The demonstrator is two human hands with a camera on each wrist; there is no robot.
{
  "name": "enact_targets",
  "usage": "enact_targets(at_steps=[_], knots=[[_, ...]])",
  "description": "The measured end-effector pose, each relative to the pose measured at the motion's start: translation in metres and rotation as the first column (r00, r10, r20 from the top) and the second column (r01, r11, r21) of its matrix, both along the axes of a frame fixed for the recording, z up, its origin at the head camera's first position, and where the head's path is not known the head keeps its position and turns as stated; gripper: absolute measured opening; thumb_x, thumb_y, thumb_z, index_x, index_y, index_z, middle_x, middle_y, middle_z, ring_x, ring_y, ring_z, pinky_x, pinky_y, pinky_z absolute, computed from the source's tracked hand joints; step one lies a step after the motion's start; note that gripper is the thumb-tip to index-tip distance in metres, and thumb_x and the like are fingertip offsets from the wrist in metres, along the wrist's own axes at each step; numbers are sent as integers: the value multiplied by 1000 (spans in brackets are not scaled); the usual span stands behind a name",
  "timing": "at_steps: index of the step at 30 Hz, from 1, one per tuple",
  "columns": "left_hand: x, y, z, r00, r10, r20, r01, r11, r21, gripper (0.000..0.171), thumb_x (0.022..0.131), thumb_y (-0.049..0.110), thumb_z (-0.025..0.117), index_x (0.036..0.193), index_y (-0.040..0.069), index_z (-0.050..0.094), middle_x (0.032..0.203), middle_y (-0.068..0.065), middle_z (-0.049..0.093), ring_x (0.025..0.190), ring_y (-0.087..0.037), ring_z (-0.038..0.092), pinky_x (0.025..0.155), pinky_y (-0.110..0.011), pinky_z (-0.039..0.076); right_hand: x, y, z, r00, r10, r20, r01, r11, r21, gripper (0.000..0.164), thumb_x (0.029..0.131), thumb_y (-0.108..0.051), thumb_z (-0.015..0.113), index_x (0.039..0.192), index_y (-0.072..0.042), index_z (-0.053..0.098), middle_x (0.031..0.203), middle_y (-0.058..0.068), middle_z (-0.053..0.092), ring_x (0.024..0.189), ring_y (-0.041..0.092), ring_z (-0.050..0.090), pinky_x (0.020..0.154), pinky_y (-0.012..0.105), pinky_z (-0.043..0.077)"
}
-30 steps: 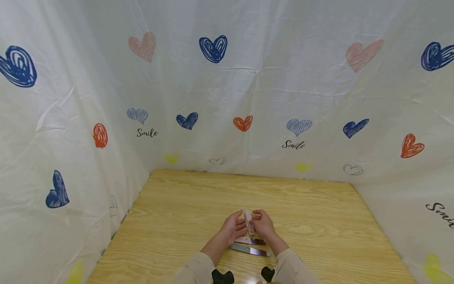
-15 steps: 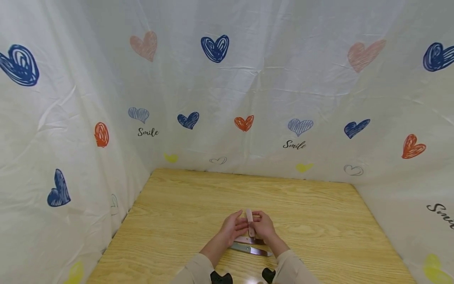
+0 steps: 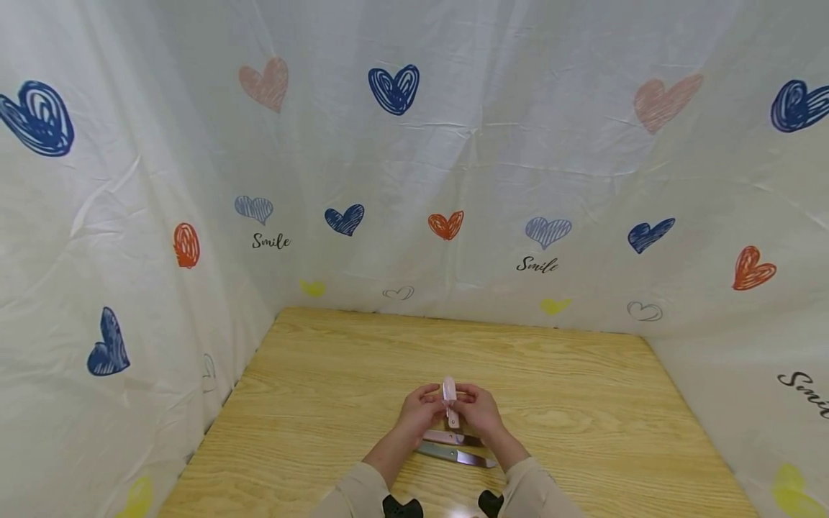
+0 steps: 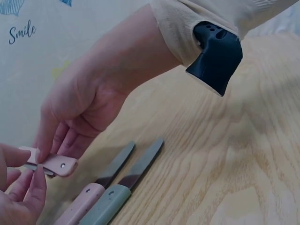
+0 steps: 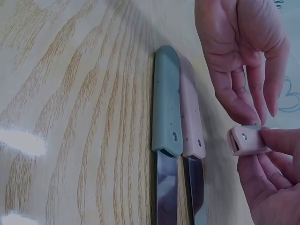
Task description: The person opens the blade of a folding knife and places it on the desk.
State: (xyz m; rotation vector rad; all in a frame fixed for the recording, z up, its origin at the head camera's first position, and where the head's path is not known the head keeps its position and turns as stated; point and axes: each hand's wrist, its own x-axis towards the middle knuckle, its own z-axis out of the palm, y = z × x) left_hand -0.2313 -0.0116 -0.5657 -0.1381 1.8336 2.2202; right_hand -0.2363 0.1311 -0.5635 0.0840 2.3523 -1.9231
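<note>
A pink folding knife is held up between both hands above the wooden table. My right hand grips its handle between thumb and fingers. From the other side, my left hand pinches at the knife; in the left wrist view its thumb and fingertip meet at the blade's edge beside the handle. The blade lies mostly along the pink handle. Just below the hands, another pink folding knife and a green folding knife lie unfolded side by side, blades pointing right in the head view.
The wood-grain table is enclosed at the back and sides by a white curtain printed with hearts. Black wrist cameras sit by the sleeves near the front.
My left hand's fingers were extended beside the knife; now the thumb and fingers have come in and pinch at it. The held knife has shifted slightly left. Both knives on the table stay put.
</note>
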Motion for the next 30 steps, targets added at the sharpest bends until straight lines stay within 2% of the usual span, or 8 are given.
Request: enact_targets(at_steps=[5,9,14,19,23,27,30], knots=[[-1,-1,-3,1000,22,-9,-22,1000,2,41,92,0,59,130,-11,51,97,-8,61,80,-10,59,74,-21,57,0,-3,-1,1000,-9,-22,9,1000,17,45,84,-2,71,124,12,58,101,27,70,81,13,67,65,22,58],[-2,0,-4,999,31,-12,-31,999,12,39,92,0,59,130,-10,53,93,-4,60,79,-8,59,73,-19,57,-1,-4,-2,999,-9,-49,11,999,38,49,84,-1,69,129,11,54,102,28,69,80,13,67,66,24,60],[-2,0,-4,999,38,-21,-38,999,2,38,92,1,61,128,-10,55,93,-7,61,78,-7,59,72,-18,55,-1,-4,-1,997,-3,-77,7,998,62,53,84,2,66,135,8,50,102,28,68,81,17,68,65,26,60],[-1,-2,-2,997,64,-36,-65,998,-24,34,92,1,59,124,-13,58,107,-19,68,82,-6,61,78,-21,57,1,-6,2,995,24,-95,-16,996,85,57,86,0,67,139,4,47,105,29,68,85,21,70,64,25,60],[-2,-3,-2,997,74,-33,-75,997,-28,33,92,3,61,122,-13,59,110,-20,68,83,-6,63,80,-25,59,1,-8,4,994,45,-100,-34,994,104,57,87,-1,67,140,3,46,107,29,68,86,22,70,63,23,58],[-3,-3,-2,996,80,-32,-82,995,-55,34,91,7,65,120,-10,62,113,-21,68,88,-10,65,82,-30,60,1,-10,4,994,59,-96,-46,990,133,57,88,-3,65,141,4,44,107,27,68,87,23,70,63,21,57],[-2,-2,0,996,80,-30,-82,994,-73,33,94,10,62,120,-10,62,117,-23,66,94,-17,68,85,-34,60,1,-10,4,993,74,-96,-57,985,166,55,91,-5,63,142,5,43,108,26,68,89,23,70,63,21,57]])
